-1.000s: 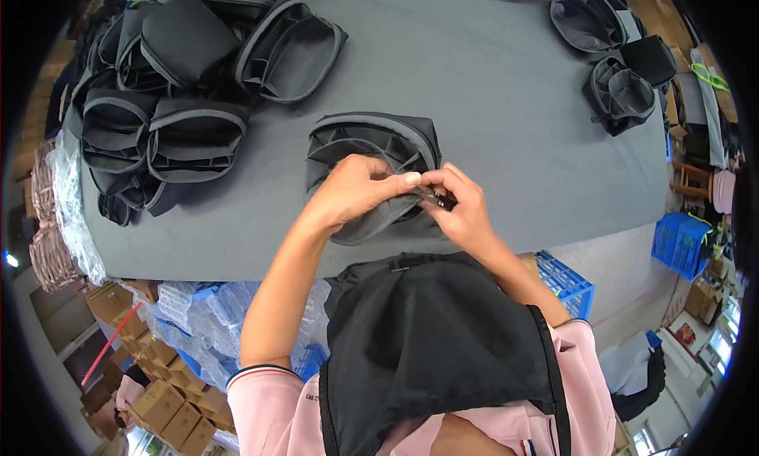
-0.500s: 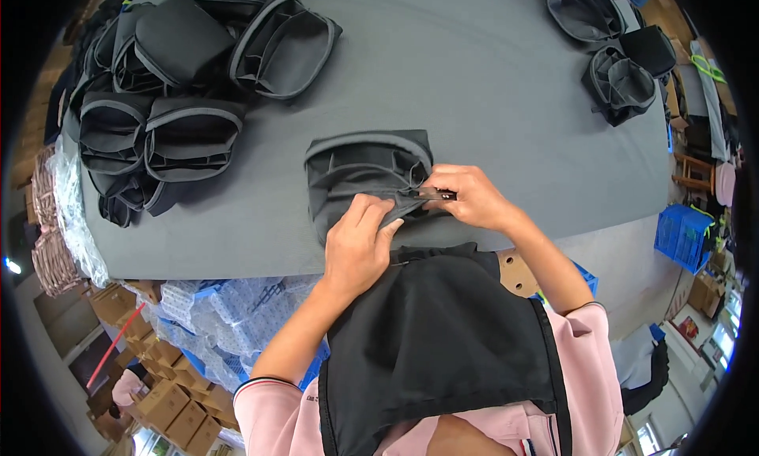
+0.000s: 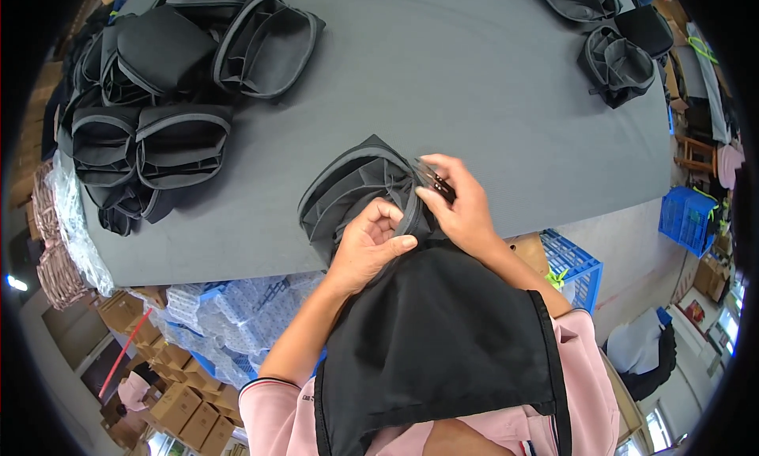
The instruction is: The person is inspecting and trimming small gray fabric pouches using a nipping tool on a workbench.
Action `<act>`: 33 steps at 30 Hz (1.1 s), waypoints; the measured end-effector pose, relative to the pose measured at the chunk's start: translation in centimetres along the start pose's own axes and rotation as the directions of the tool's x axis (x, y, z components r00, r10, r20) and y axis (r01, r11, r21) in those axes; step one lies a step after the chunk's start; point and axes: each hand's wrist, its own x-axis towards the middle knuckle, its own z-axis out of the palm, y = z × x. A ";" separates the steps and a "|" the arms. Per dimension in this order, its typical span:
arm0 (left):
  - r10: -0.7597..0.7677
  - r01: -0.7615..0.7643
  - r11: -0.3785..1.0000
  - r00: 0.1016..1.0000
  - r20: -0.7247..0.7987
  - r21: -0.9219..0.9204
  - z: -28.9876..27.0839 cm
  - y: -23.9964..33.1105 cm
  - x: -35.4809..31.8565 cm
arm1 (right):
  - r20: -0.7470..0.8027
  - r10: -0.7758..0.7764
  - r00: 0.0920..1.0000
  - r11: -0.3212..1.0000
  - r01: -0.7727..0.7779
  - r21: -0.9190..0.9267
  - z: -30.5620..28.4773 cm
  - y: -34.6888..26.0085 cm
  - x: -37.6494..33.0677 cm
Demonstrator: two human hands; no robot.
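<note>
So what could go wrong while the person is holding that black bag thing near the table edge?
The black fabric bag sits close to the near edge of the grey table, so it might slip off. The right hand pinches a small dark tool right beside the left hand, so a finger could get nipped. A dark cloth hangs over the person's front and hides the space under both wrists.

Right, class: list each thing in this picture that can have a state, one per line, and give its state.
Fabric organizer: on the table edge, gripped by both hands.
Left hand: pinching its grey-trimmed rim.
Right hand: holding a small dark tool.
Pile of organizers: stacked, open mouths showing.
Blue crate: on the floor.
</note>
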 end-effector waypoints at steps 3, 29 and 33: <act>-0.035 0.036 0.999 0.999 -0.021 0.012 -0.1 0.3 -0.1 | 0.059 0.007 0.998 0.992 0.001 -0.124 -2.8 -2.3 -1.1; -0.125 0.169 0.976 0.952 -0.279 0.137 2.9 2.2 -0.4 | 0.306 0.282 0.909 0.671 -0.415 0.614 -1.8 -2.8 -1.8; -0.086 0.089 0.996 0.955 -0.286 0.000 2.9 1.9 -0.9 | 0.197 0.231 0.953 0.827 -0.299 0.475 -3.4 -2.8 -3.3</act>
